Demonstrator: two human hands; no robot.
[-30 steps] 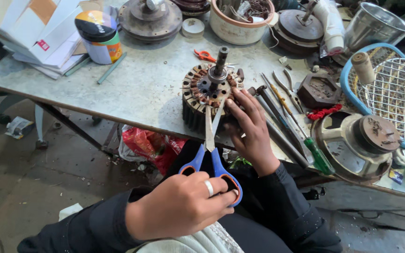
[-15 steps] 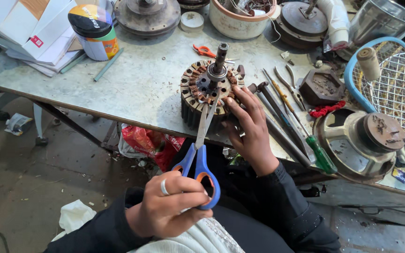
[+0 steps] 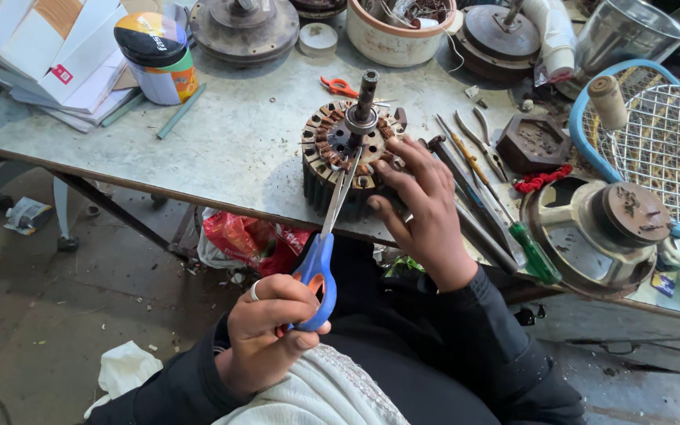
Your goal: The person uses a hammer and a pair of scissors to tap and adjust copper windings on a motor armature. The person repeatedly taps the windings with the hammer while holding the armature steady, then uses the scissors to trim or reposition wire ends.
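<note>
**Scissors working into stator windings**

Right hand (image 3: 426, 208) is bracing the stator (image 3: 348, 161) at the table (image 3: 222, 149) edge, fingers clamped on its side so it isn't turning; left hand (image 3: 265, 334) is gripping the blue-handled scissors (image 3: 326, 244), blades angling into the copper coils.

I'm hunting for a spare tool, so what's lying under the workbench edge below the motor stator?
Under the workbench, below the stator, sits a crumpled red plastic bag on the dirty floor, beside a table leg. The person's dark sleeves and lap hide whatever lies further right.
</note>
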